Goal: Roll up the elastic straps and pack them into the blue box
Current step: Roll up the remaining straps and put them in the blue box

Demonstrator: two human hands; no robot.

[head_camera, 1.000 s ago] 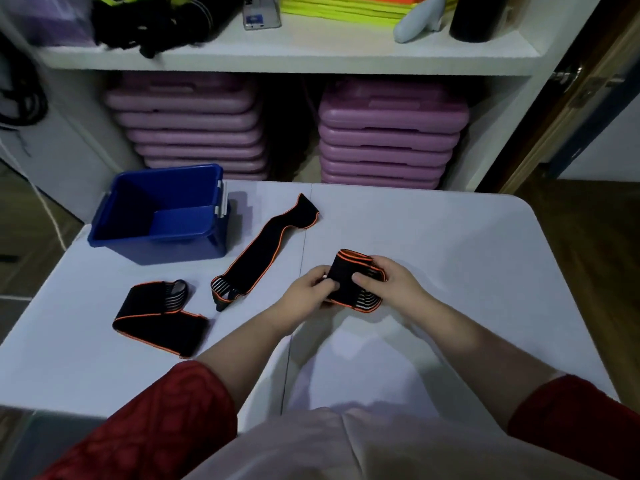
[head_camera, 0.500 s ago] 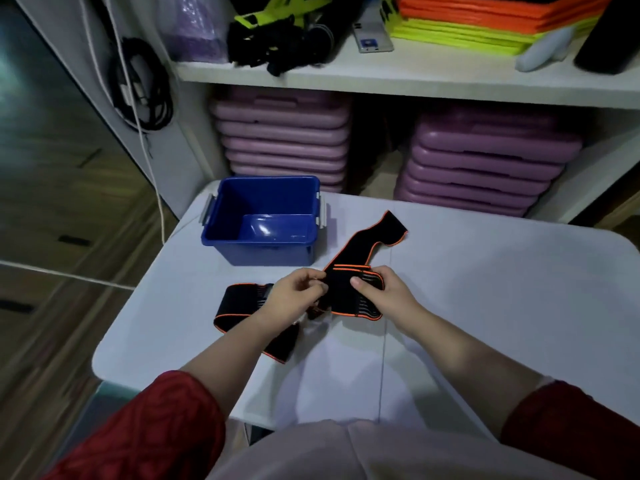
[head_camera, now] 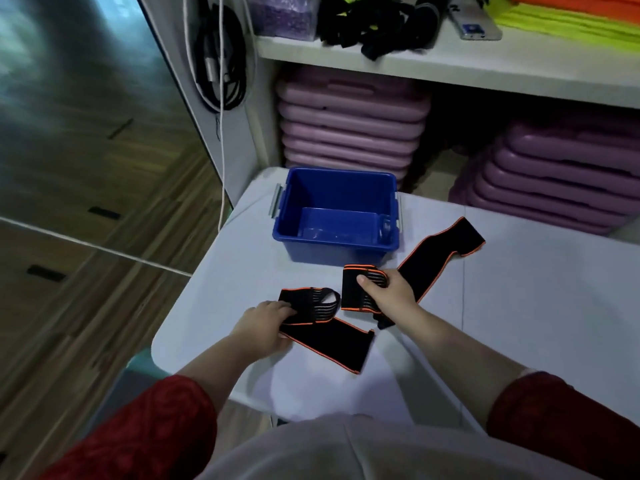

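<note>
My right hand (head_camera: 389, 295) grips a rolled black strap with orange edging (head_camera: 356, 292), just in front of the blue box (head_camera: 335, 251). The box stands open and holds nothing. My left hand (head_camera: 265, 327) rests on the near end of a second, folded black-and-orange strap (head_camera: 329, 336) lying flat on the white table (head_camera: 536, 306); its fingers lie on the fabric. A third strap (head_camera: 440, 256) lies stretched out diagonally to the right of the box, partly hidden behind my right hand.
The table's left edge and rounded corner are close to my left hand, with wooden floor beyond. Behind the box stand stacks of purple step platforms (head_camera: 349, 126) under a white shelf (head_camera: 450, 67). Cables (head_camera: 221, 57) hang at the shelf's left side.
My left hand let go of the rolled strap and moved left onto the folded strap. My right hand now holds the roll alone, nearer the box. The view swung left.
</note>
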